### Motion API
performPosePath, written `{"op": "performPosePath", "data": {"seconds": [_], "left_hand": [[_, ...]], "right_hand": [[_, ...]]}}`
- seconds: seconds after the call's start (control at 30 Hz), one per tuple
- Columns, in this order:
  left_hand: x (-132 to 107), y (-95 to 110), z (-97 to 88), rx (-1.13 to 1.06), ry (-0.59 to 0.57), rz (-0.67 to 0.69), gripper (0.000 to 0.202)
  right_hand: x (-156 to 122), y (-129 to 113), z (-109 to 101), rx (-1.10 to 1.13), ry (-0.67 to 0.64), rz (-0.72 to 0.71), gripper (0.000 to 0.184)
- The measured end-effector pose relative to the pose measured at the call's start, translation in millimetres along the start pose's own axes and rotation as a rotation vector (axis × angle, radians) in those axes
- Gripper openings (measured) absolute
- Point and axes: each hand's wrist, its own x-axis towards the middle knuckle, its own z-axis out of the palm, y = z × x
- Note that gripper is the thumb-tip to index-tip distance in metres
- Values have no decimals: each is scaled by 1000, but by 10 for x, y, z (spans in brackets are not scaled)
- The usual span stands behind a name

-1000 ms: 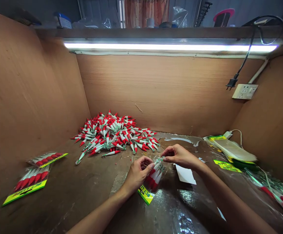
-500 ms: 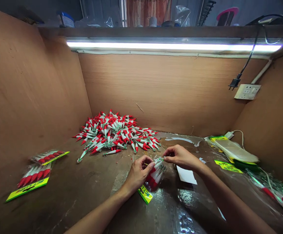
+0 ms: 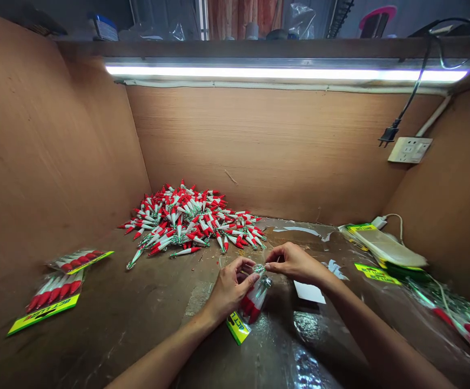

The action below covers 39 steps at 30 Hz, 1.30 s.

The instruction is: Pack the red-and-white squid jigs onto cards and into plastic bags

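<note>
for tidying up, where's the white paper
In the head view, the white paper lies on the table right of centre, just below the right hand and right of the packet.

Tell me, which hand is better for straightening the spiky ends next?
Probably the right hand: it's right beside the spiky ends, while the left hand is busy holding the bagged lures.

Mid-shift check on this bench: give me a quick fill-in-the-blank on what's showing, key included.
1. The left hand holds a clear bag whose green-edged header card is mainly ____.
2. In the loose pile, the lure bodies are white and ____.
3. The flat sheet near the right hand is ____.
4. In the picture, the black plug hangs to the ____ of the socket.

Missing words: yellow; red; white; left.
</note>
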Motion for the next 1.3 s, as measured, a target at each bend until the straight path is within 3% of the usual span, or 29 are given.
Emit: {"op": "performPosePath", "data": {"seconds": [0.37, 0.6, 0.8, 1.07, 1.3], "left_hand": [[84, -219, -36, -42, 53, -91, 40], [71, -178, -45, -55, 77, -73, 35], [80, -224, -58, -30, 60, -100, 46], [61, -178, -35, -29, 19, -88, 27], [62, -198, -31, -54, 15, -119, 28]], "right_hand": [[14, 15, 30, -31, -33, 20, 23], [3, -2, -2, -79, 10, 89, 25], [28, 108, -1, -46, 6, 119, 26], [18, 105, 34, 1, -30, 81, 26], [58, 143, 140, 32, -46, 30, 30]]}}
